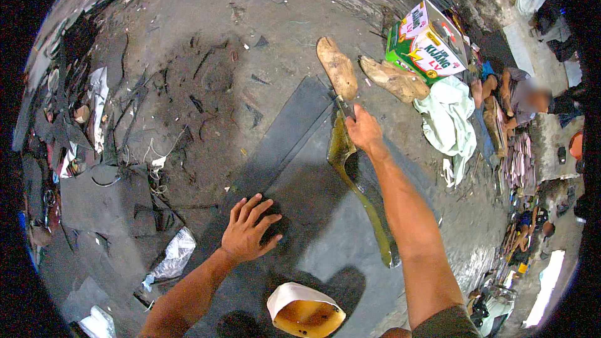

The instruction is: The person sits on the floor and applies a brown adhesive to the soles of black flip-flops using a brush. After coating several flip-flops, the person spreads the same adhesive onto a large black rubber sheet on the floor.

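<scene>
My left hand (251,230) lies with spread fingers on a large black sheet (275,144), which looks like rubber or leather. Along the sheet's right part stretches a long olive-yellow template (360,197), wide at its far end and curved like a shoe sole. At that far end, my right hand (364,129) is closed around a narrow, dark, blade-like tool (342,106); the hand hides most of it. Just beyond the tool sits a wooden shoe last (337,67), with a second shoe last (395,79) to its right.
A green and white box (432,50) stands behind the lasts, above a pale cloth (446,122). Close to me is a white cup-like container (294,297), amber inside. Black scraps and a clear plastic bag (177,254) lie on the left. Another person (516,97) sits at far right.
</scene>
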`<state>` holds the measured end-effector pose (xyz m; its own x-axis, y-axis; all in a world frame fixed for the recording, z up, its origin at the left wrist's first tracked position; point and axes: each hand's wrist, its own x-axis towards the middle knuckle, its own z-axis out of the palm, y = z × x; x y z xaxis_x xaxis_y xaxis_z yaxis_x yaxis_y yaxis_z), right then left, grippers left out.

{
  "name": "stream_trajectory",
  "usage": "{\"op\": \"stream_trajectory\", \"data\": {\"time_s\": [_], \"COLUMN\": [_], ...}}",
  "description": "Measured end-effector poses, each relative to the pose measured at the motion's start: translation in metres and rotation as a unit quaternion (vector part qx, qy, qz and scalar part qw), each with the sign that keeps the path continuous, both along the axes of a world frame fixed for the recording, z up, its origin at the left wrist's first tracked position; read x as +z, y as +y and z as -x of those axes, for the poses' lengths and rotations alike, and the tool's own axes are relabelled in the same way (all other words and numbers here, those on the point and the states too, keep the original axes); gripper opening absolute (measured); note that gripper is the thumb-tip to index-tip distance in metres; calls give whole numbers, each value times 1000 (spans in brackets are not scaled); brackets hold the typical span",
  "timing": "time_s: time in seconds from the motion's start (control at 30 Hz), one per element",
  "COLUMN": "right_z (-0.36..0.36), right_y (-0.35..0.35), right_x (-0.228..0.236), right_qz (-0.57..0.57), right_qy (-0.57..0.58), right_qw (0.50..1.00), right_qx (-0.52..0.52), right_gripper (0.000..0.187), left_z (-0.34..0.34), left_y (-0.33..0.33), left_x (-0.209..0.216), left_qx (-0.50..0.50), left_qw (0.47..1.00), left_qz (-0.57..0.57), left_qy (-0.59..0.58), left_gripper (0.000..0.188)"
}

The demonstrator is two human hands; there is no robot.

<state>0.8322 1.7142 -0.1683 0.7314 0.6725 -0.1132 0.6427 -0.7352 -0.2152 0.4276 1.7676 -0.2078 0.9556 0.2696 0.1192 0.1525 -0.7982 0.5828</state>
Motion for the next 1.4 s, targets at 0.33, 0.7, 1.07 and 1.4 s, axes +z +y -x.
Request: {"op": "stream_trajectory", "data": {"time_s": [0.33, 0.7, 1.07, 1.4], "right_z": [41, 36, 218, 474], "right_y": [-18, -129, -443, -527], "right_x": [22, 33, 34, 34], "right_qz": [-14, 76, 97, 101], "right_qy": [172, 79, 177, 240], "right_qw": [973, 924, 971, 890], "right_qx": [151, 365, -125, -375], "right_gripper": [38, 39, 42, 49], "left_z": [-3, -5, -114, -119], "left_y": [0, -6, -91, -110], "left_x": [3, 4, -6, -9], "left_qx": [8, 10, -266, -350], "left_qw": [1000, 999, 962, 934], "left_qz": [-11, -35, 11, -51], "left_qy": [8, 25, -62, -50], "left_gripper": [46, 48, 31, 40]}}
